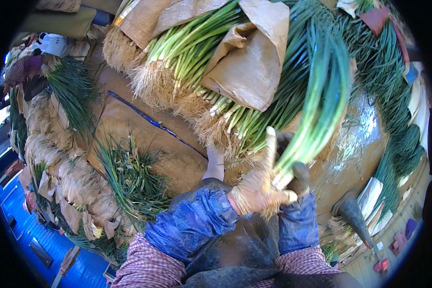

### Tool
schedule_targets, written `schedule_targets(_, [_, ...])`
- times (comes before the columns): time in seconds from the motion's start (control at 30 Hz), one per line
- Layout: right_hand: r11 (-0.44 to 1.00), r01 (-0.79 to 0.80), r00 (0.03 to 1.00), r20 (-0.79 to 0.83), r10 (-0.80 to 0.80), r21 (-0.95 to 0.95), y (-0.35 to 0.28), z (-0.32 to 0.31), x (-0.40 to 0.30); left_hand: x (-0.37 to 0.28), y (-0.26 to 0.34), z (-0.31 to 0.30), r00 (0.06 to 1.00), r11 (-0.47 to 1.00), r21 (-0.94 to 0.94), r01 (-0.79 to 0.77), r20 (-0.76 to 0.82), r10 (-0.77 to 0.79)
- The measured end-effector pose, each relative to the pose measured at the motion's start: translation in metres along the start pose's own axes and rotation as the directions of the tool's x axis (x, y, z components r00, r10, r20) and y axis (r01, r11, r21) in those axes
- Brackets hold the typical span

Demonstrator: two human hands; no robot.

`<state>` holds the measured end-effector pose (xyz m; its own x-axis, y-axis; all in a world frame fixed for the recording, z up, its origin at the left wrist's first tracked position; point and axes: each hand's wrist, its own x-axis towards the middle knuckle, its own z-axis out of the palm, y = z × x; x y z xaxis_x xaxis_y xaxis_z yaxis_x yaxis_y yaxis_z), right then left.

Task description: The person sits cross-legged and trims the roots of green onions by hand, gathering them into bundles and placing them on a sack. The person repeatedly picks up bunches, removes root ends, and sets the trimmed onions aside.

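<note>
A bunch of spring onions (306,133) rises from between my gloved hands, its leaves arching up and to the right and slightly blurred. My left hand (261,187), in a pale dirty glove, lies against the white stem bases and roots, with its thumb and fingers spread. On the other side my right hand (298,178), in a dark glove, closes around the stems; part of it is hidden behind them. Just beyond the hands, a large pile of spring onions (196,61) lies with roots towards me, partly under a brown sheet (253,68).
Loose trimmed leaves (133,180) lie on a brown sheet at the left, near a blue strip (144,115). Rooted bundles (82,183) line the left side. More green bundles (385,90) and a dark rubber boot (352,214) are at the right.
</note>
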<state>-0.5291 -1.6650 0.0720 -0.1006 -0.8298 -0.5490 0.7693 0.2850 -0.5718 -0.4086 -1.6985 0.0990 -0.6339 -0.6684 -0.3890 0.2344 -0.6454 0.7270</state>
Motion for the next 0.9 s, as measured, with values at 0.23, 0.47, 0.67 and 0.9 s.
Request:
schedule_targets(0.23, [0.922, 0.287, 0.931, 0.302, -0.205, -0.259, -0.051, 0.067, -0.012, -0.019, 0.080, -0.003, 0.962, 0.889, 0.410, -0.206, 0.252, 0.107])
schedule_targets(0.47, [0.907, 0.339, 0.901, 0.362, -0.237, -0.249, -0.040, 0.122, 0.066, -0.010, 0.130, -0.078, 0.994, 0.981, 0.162, -0.110, 0.006, 0.111])
schedule_targets(0.67, [0.787, 0.172, 0.985, 0.091, -0.147, -0.592, 0.033, 0.095, 0.222, 0.084, 0.109, -0.245, 0.916, 0.793, 0.605, 0.067, -0.353, 0.192])
schedule_targets(0.9, [0.119, 0.231, 0.869, 0.149, -0.472, -0.966, 0.063, 0.044, 0.307, 0.108, 0.082, -0.327, 0.829, 0.232, 0.846, 0.480, -0.524, 0.195])
